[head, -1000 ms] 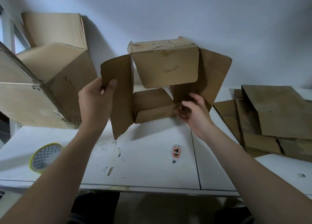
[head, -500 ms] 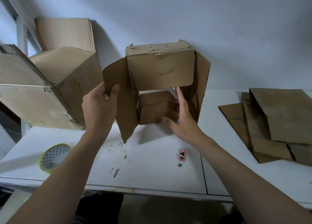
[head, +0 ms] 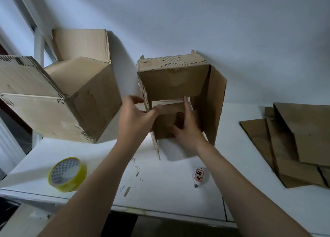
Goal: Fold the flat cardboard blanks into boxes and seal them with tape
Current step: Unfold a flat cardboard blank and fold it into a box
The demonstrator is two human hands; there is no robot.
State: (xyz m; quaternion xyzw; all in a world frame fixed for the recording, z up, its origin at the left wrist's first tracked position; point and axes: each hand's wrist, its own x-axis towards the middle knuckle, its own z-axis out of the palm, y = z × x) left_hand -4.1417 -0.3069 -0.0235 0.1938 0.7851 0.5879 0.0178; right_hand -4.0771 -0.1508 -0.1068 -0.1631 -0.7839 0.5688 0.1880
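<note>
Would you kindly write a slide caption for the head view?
Left hand and right hand fold flaps of a cardboard box over a white table, yellow tape roll left, flat blanks right.

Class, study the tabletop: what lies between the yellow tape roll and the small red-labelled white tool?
In the head view, the left forearm crosses above that stretch; otherwise only scuffed white table separates tape roll and tool.

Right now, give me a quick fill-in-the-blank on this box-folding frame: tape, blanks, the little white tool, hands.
1. The tape roll has a ____ rim.
2. The flat cardboard blanks lie to the person's ____.
3. The small white tool carries a ____ label.
4. The left hand pinches the ____-side flap of the box.
Missing words: yellow; right; red; left.
</note>
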